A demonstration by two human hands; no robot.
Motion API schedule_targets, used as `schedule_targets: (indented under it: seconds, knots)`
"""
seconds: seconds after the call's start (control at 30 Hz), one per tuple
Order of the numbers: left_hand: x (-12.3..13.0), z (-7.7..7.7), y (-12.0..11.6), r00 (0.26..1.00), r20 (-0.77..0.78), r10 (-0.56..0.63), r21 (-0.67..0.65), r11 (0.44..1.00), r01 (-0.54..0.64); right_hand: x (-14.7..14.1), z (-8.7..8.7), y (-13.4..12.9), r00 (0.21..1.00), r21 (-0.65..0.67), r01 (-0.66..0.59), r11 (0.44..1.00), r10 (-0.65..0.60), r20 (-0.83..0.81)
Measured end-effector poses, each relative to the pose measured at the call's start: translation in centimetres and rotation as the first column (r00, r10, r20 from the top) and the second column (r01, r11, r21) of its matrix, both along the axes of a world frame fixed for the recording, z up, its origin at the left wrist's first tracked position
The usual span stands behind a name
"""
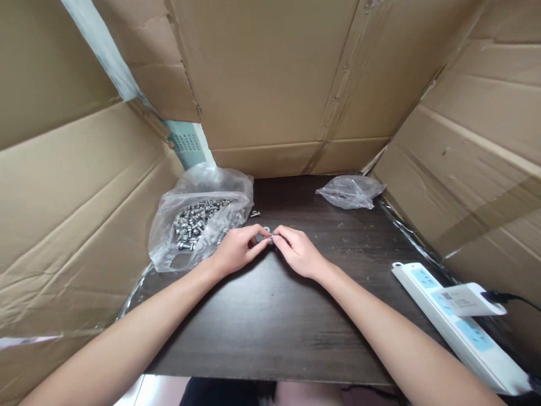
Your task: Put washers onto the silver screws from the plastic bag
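Observation:
Over the middle of the dark table, my left hand (243, 246) and my right hand (299, 251) meet at their fingertips. Both are closed in a pinch on one small shiny metal piece (273, 237), mostly covered by the fingers; it resembles the bolts in the bag. A small ring-shaped metal part (266, 229) shows just behind the left fingertips. Close to my left hand lies an open clear plastic bag (163, 237) with many metal bolts (196, 220) inside. A loose small bolt (255, 213) rests on the table between the bag and my hands.
A crumpled clear plastic bag (350, 192) lies at the back right. Along the right side is a white power strip (450, 316) with a white plug-in adapter (469, 299) and black cable. Cardboard walls (270, 84) enclose the table (270, 327) at the back and sides.

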State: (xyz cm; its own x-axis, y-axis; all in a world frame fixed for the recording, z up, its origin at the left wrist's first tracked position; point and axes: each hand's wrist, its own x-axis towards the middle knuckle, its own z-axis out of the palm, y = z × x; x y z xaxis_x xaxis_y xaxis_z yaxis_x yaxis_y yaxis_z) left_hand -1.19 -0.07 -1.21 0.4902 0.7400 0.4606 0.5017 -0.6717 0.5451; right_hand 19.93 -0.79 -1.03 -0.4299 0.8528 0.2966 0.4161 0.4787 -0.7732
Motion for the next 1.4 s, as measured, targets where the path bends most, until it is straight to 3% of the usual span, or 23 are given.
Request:
schedule_targets:
  seconds: [0.33, 1.4]
  knots:
    - [0.02, -0.11, 0.08, 1.0, 0.01, -0.007, 0.004, 1.0, 0.007, 0.0, 0.2, -0.25, 0.999, 0.007, 0.044, 0.999, -0.043, -0.032]
    - [0.08, -0.23, 0.01, 1.0, 0.007, -0.011, 0.027, 1.0, 0.011, -0.09, 0.16, -0.08, 1.0, 0.026, 0.02, 0.999, -0.019, -0.004]
